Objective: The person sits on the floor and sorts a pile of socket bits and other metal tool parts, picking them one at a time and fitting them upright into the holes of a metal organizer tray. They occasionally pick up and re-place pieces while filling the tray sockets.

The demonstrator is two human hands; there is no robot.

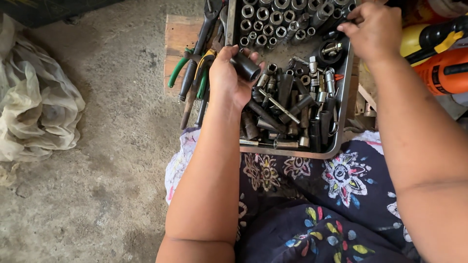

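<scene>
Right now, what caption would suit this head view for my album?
Left hand holds a black socket over a metal tray of sockets; right hand reaches its far corner.

Blk socket [245, 66] tilted, open end up-right, above tray w/ sockets.

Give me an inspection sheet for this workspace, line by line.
Surface: metal tray on a wooden board over a concrete floor.
Job's things: dark socket; loose sockets and extension bars fill the tray.
Clutter: pliers with green grips beside the tray.
Hands: left hand grips the dark socket; right hand reaches into the tray's far corner.
Cables: nothing seen.
Surroundings: crumpled cloth, orange power tool.
</scene>
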